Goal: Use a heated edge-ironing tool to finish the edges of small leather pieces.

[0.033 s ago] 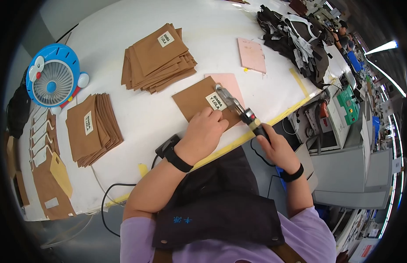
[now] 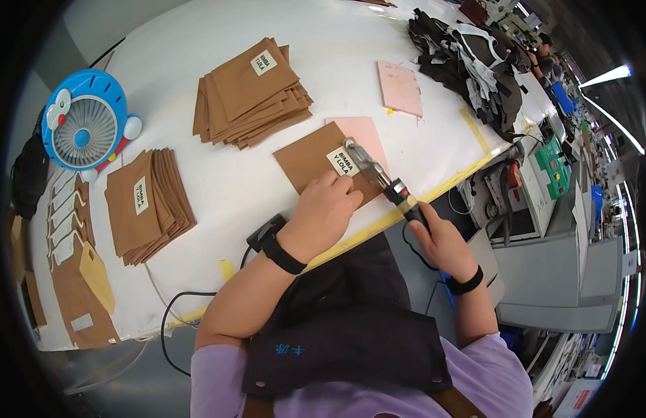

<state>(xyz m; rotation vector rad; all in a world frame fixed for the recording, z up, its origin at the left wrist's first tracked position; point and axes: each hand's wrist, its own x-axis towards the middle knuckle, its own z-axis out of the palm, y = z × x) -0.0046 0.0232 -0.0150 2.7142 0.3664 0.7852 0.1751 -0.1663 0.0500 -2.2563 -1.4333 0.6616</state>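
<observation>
My left hand (image 2: 328, 207) rests with curled fingers on a brown fabric piece (image 2: 300, 160), pinning it beside its white printed label (image 2: 342, 161). My right hand (image 2: 440, 240) grips the black handle of a corded hand tool (image 2: 398, 191), whose metal head (image 2: 364, 157) lies on the piece at the label's right edge. A pink sheet (image 2: 363, 132) shows from under the piece. A black device (image 2: 266, 226) sits at the table edge by my left wrist.
Brown piece stacks (image 2: 246, 90) (image 2: 145, 205), a blue fan (image 2: 82, 129), pink board (image 2: 399, 89) and dark fabric heap (image 2: 462, 66) share the white table (image 2: 162, 83). Cords hang at its taped front edge. Right, grey machinery (image 2: 532, 272); people (image 2: 546, 52) work farther back.
The tool in my right hand has shifted slightly down and to the right along the label's edge, my right hand with it. My left hand is nearly still.
</observation>
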